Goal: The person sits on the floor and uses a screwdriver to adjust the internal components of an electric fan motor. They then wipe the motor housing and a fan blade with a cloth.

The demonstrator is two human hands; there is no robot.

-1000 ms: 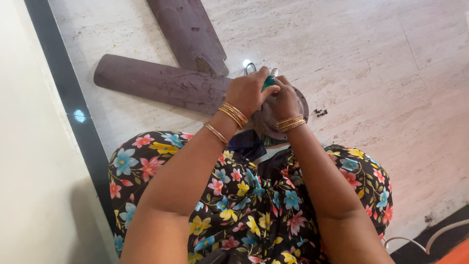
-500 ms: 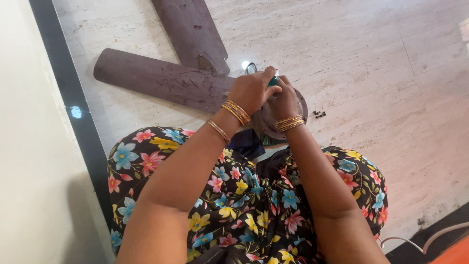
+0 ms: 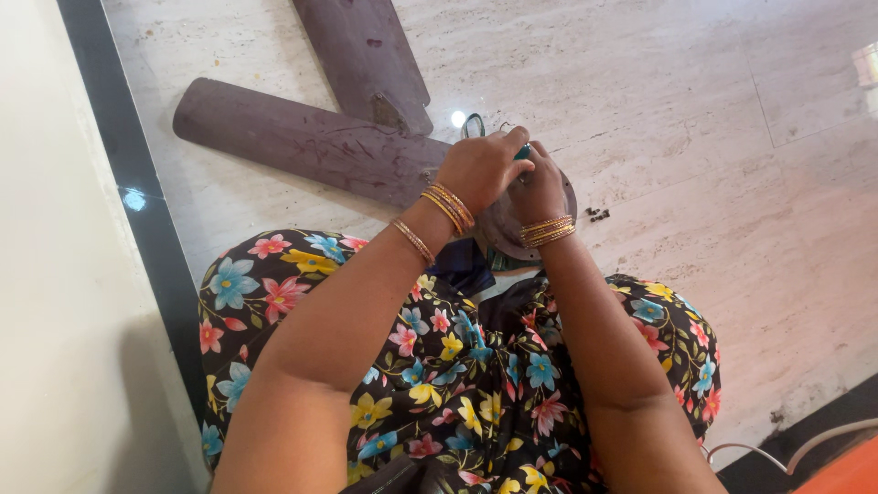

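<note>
With the left hand [image 3: 480,169] and right hand [image 3: 540,187] both pinching a green-handled tool [image 3: 521,152] over the fan hub [image 3: 549,229], blades [image 3: 302,142] at ten o'clock, steady downward pressure seems wise.

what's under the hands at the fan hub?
Under the left hand and right hand: the round brown hub of a ceiling fan and a teal tool tip. The hub's centre is covered.

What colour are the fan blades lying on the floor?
Dark brown fan blades, seen in the head view.
</note>
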